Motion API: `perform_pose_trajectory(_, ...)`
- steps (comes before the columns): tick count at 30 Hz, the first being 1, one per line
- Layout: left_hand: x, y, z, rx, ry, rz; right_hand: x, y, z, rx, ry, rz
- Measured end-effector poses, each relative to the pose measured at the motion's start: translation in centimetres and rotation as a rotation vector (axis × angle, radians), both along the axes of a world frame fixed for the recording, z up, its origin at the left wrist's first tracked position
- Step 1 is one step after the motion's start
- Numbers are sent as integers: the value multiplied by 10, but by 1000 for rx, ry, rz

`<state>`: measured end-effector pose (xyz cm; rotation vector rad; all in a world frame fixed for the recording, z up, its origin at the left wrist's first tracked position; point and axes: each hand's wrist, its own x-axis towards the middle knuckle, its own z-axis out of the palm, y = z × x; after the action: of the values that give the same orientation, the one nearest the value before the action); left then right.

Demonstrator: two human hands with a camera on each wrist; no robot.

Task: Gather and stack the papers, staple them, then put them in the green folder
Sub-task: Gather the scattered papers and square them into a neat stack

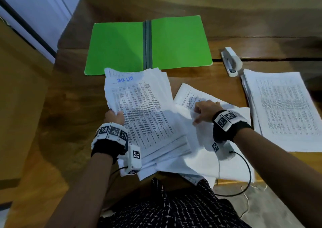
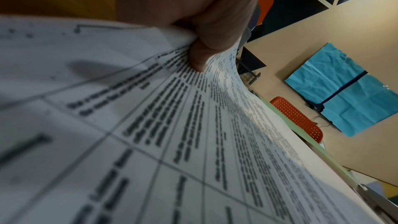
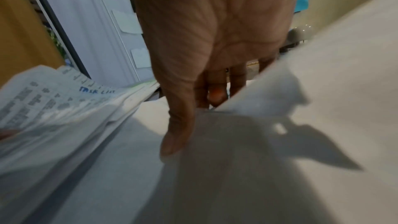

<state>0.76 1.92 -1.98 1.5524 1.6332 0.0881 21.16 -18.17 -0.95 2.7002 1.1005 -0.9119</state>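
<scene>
Wooden desk (image 1: pixel 73 92), red perforated chair (image 2: pixel 299 118)

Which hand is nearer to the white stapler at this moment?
Right. The right hand lies on loose sheets toward the near side of the stapler. The left hand grips the printed stack further off, across the table.

open green folder (image 1: pixel 179 41) unobstructed, stapler (image 1: pixel 231 61) beside its right edge

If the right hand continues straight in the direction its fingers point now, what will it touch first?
The right hand points left and slightly away, its fingers low over the loose sheets. It would probably meet the gathered paper stack held by the left hand first, though depth is uncertain.
</scene>
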Motion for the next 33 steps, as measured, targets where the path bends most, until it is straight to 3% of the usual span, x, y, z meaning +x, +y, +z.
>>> perform_pose_trajectory(5, -2, 6, 0, 1, 56, -19, -9, -16, 1, 86, 96, -35)
perform_pose_trajectory(8, -3, 3, 5, 33, 138, -48, -3, -22, 30, 209, -27, -225)
perform_pose_trajectory(10, -1, -2, 7, 67, 204, -45, 8, -24, 59, 433, -263, -429)
perform_pose_trajectory(12, 3, -16, 10, 101, 216, -15, 16, -21, 89, 794, -398, -579)
perform_pose_trajectory(14, 7, -32, 12, 144, 172, -6, 14, -13, 118, 1189, -341, -567)
perform_pose_trajectory(16, 6, -43, 13, 143, 144, -42, 3, -4, 133, 1384, -284, -430)
perform_pose_trajectory(19, 4, -35, 14, 66, 43, -73, -17, 4, 111, 1267, -91, -160)
perform_pose_trajectory(22, 1, -13, 18, -58, -245, -136, -36, -1, 69, 1007, 13, 54)
perform_pose_trajectory(24, -3, -2, 19, -79, -399, -44, -44, -9, 49, 805, 54, 85)
perform_pose_trajectory(26, -8, 3, 15, -121, -400, 100, -52, -16, 34, 620, 81, 129)
perform_pose_trajectory(28, -11, 2, 9, -281, -445, 136, -55, -19, 21, 499, 92, 209)
perform_pose_trajectory(31, -12, -7, 11, -322, -456, 30, -58, -15, 6, 328, 42, 293)
perform_pose_trajectory(33, -12, -16, 5, -260, -394, -102, -62, -15, 3, 295, 7, 253)
